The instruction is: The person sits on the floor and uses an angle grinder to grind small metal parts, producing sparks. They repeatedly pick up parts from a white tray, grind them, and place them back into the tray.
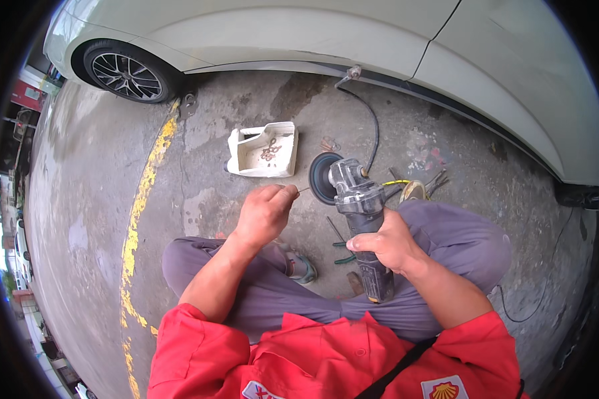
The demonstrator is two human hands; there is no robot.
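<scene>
My right hand is wrapped round the body of a dark angle grinder, its head pointing away from me. The grinder's round disc faces left, and I cannot tell whether it spins. My left hand is closed in a pinch on a thin metal rod, whose tip sticks out toward the disc. Tip and disc are very close; whether they touch I cannot make out. Beyond my left hand lies a cut-open white plastic jug with several small rusty metal pieces inside.
A pale car with a dark wheel stands across the far side. One dark cable runs to the car's sill. Green-handled pliers and other hand tools lie on concrete near my legs. A worn yellow line is at left.
</scene>
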